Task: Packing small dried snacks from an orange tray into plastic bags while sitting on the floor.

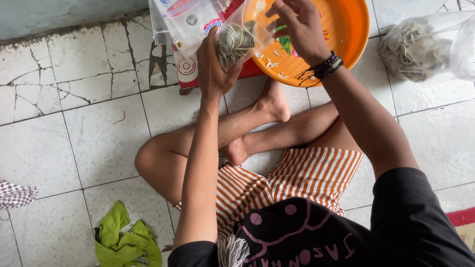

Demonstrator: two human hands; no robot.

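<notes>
My left hand [213,66] grips a small clear plastic bag [236,42] holding a clump of pale crackers, raised over the edge of an orange plastic basin [346,29]. At the bag's open top, over the basin, hovers my right hand [299,27] with its fingers curled; a dark bead bracelet is on that wrist. Whether those fingers hold anything I cannot tell. A few cracker pieces lie on the basin's floor. Behind my left hand stands a stack of empty clear printed bags [183,20]. I sit cross-legged on the tiled floor in striped shorts.
A large clear bag full of pale crackers [420,47] lies at the upper right. A green cloth [126,240] is on the cracked white tiles at lower left, a patterned cloth [15,194] at the left edge. A red mat edge [460,216] shows at lower right.
</notes>
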